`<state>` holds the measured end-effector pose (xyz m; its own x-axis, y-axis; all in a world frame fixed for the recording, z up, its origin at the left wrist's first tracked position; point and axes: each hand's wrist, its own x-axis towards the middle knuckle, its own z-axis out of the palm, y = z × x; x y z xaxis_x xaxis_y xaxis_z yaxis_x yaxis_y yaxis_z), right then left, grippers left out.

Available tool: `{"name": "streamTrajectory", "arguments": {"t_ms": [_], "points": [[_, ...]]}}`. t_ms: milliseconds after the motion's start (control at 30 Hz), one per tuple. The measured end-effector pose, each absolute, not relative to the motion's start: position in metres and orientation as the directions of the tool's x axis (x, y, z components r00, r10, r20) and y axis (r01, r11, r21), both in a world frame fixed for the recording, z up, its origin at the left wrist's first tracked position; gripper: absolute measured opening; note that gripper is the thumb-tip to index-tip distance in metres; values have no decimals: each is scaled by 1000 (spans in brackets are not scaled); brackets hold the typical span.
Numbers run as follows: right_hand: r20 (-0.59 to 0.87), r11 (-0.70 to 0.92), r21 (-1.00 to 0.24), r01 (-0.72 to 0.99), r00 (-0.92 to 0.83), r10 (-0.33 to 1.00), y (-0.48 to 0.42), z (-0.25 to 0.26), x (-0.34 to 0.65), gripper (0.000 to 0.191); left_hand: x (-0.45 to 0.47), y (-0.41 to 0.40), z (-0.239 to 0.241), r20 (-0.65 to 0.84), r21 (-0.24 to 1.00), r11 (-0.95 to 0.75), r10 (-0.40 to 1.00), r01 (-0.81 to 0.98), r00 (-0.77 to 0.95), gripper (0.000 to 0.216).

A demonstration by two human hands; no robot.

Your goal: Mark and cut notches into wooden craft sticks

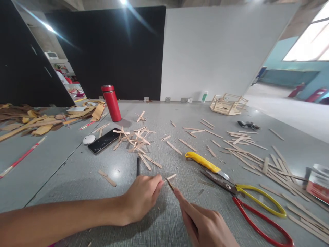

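Note:
My left hand (143,196) rests on the grey table (64,178), fingers pinched on a short wooden stick piece (171,177). My right hand (205,224) comes in from the lower right and grips a thin blade-like tool (170,185) whose tip meets that stick piece. A black pencil (138,166) lies just beyond my left hand. A heap of wooden craft sticks (135,138) sits further back.
Yellow-and-red-handled shears (246,195) and a yellow-handled tool (203,162) lie to the right. A red flask (111,103), a black phone (104,140), a white puck (88,139), a stick-built frame (228,104) and scattered sticks (257,154) cover the table. Cardboard scraps (38,120) pile at left.

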<state>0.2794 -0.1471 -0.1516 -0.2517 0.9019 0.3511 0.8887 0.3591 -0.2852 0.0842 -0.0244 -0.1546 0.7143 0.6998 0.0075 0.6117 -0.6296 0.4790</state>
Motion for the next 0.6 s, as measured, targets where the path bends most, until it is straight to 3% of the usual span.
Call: {"name": "streamTrajectory", "arguments": {"t_ms": [167, 300, 467, 600], "points": [[312, 326, -341, 882, -222, 924, -146, -155, 282, 47, 84, -24, -153, -52, 492, -621, 679, 610, 733, 25], [368, 323, -341, 883, -191, 910, -139, -146, 281, 41, 83, -25, -155, -59, 497, -615, 680, 612, 731, 30], [384, 341, -279, 898, -221, 897, -143, -142, 287, 41, 85, -25, -156, 22, 488, -637, 693, 597, 721, 22], [320, 388, -214, 897, -311, 895, -150, -147, 296, 58, 84, -24, -156, 126, 484, -691, 662, 537, 739, 31]]}}
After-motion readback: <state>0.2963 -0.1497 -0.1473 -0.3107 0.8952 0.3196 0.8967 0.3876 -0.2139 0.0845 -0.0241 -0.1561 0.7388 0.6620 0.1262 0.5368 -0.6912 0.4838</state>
